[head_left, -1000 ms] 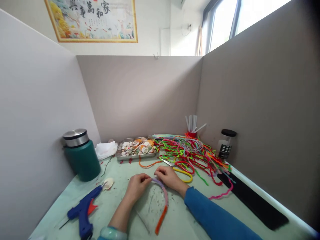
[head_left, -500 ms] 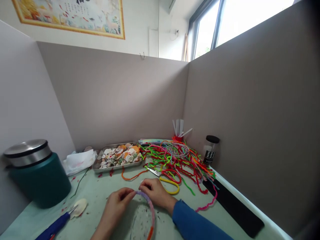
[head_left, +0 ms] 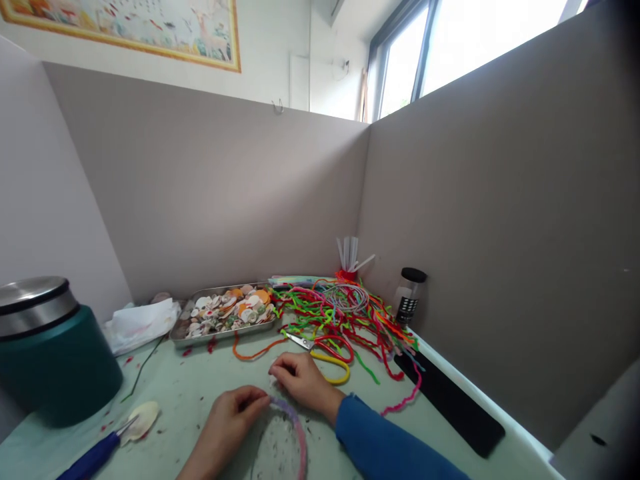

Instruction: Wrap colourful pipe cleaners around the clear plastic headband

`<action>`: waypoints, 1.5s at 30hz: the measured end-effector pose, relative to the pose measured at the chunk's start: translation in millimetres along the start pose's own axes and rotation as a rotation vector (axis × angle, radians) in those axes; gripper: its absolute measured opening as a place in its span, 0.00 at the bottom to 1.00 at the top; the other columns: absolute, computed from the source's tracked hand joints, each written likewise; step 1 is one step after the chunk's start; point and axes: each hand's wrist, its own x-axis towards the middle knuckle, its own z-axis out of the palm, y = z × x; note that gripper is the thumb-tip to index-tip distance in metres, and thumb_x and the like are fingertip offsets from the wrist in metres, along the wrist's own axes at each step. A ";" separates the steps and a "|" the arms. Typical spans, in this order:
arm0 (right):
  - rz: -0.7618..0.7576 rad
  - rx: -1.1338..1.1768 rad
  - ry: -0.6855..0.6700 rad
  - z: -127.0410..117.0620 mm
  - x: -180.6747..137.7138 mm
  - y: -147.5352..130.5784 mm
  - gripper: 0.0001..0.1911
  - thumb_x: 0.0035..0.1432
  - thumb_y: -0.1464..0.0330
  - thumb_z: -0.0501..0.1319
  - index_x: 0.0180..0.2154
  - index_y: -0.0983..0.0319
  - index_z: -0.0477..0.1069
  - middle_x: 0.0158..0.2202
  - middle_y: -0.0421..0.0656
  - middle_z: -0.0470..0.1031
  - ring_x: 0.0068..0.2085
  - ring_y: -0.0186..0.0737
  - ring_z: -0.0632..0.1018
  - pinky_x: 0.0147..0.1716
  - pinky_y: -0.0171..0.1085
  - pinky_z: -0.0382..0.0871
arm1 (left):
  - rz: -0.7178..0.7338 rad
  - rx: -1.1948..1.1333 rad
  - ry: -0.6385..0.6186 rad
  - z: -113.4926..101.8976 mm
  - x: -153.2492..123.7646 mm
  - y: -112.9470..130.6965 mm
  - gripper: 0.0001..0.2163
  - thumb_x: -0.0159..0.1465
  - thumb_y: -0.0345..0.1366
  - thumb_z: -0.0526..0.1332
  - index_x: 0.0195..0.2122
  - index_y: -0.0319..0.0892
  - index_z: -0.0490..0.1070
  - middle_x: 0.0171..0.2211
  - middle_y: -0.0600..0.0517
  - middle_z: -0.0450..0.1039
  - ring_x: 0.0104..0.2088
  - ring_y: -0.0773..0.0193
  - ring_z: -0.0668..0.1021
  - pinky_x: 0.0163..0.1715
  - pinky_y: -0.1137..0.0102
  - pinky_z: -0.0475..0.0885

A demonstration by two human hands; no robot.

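Observation:
My left hand (head_left: 227, 423) and my right hand (head_left: 300, 381) both pinch the top of a curved band wrapped in purple and pink fuzzy wire (head_left: 295, 427). The band arcs down from my fingers and runs off the bottom edge. Both hands rest low on the pale green table (head_left: 195, 387), fingers closed on the band. My right arm wears a blue sleeve (head_left: 390, 447). Yellow-handled scissors (head_left: 325, 360) lie just behind my right hand.
A heap of coloured fuzzy wires (head_left: 350, 313) fills the back right. A metal tray of shells (head_left: 225, 313) sits behind my hands. A green flask (head_left: 45, 353) stands left, with a blue glue gun (head_left: 95, 457) and a shell (head_left: 140, 420) in front. A black-capped jar (head_left: 409, 293) stands by the right wall.
The view has swung right and down, so the flask slid to the left edge. My hands stay pinched on the band, whose lower orange end has left the view.

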 end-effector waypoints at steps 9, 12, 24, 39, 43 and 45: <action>-0.078 -0.046 0.065 -4.6 -0.5 -10.1 0.09 0.57 0.68 0.54 0.29 0.63 0.71 0.22 0.38 0.70 0.24 0.30 0.69 0.25 0.29 0.61 | -0.010 -0.021 -0.013 -2.1 -0.5 0.2 0.17 0.53 0.47 0.56 0.27 0.38 0.75 0.26 0.50 0.75 0.30 0.59 0.72 0.30 0.73 0.64; -0.125 -0.061 0.083 -8.0 -1.4 -20.5 0.10 0.58 0.68 0.53 0.30 0.63 0.71 0.23 0.38 0.70 0.25 0.31 0.70 0.27 0.29 0.61 | 0.005 0.007 0.004 -2.2 -2.3 2.3 0.16 0.53 0.47 0.56 0.26 0.38 0.75 0.25 0.50 0.74 0.29 0.60 0.72 0.29 0.73 0.64; -0.158 -0.385 0.062 -64.6 6.1 -43.3 0.10 0.57 0.67 0.54 0.31 0.62 0.73 0.29 0.41 0.74 0.30 0.35 0.72 0.30 0.31 0.61 | 0.052 0.016 0.021 0.9 -1.6 0.6 0.16 0.54 0.46 0.55 0.27 0.38 0.75 0.24 0.51 0.74 0.28 0.62 0.71 0.27 0.73 0.63; 0.418 -0.770 0.097 -124.6 129.1 39.8 0.11 0.59 0.65 0.55 0.41 0.65 0.68 0.42 0.45 0.71 0.41 0.39 0.73 0.41 0.43 0.67 | 0.058 0.088 0.028 2.5 -2.2 4.0 0.14 0.54 0.43 0.55 0.27 0.39 0.76 0.24 0.51 0.74 0.27 0.63 0.72 0.27 0.74 0.62; 0.459 -0.712 0.054 -110.7 132.3 55.8 0.12 0.59 0.66 0.56 0.44 0.65 0.66 0.45 0.46 0.69 0.43 0.41 0.72 0.41 0.44 0.68 | 0.048 0.078 0.027 2.3 -1.4 2.9 0.15 0.54 0.43 0.55 0.27 0.39 0.76 0.24 0.51 0.74 0.27 0.62 0.72 0.26 0.74 0.62; 0.467 -0.648 0.054 -109.4 131.8 62.5 0.12 0.59 0.66 0.55 0.45 0.64 0.66 0.45 0.46 0.69 0.43 0.40 0.72 0.41 0.44 0.68 | 0.051 0.078 0.026 2.6 -1.4 1.5 0.15 0.54 0.43 0.55 0.28 0.39 0.76 0.24 0.51 0.75 0.27 0.62 0.72 0.27 0.74 0.62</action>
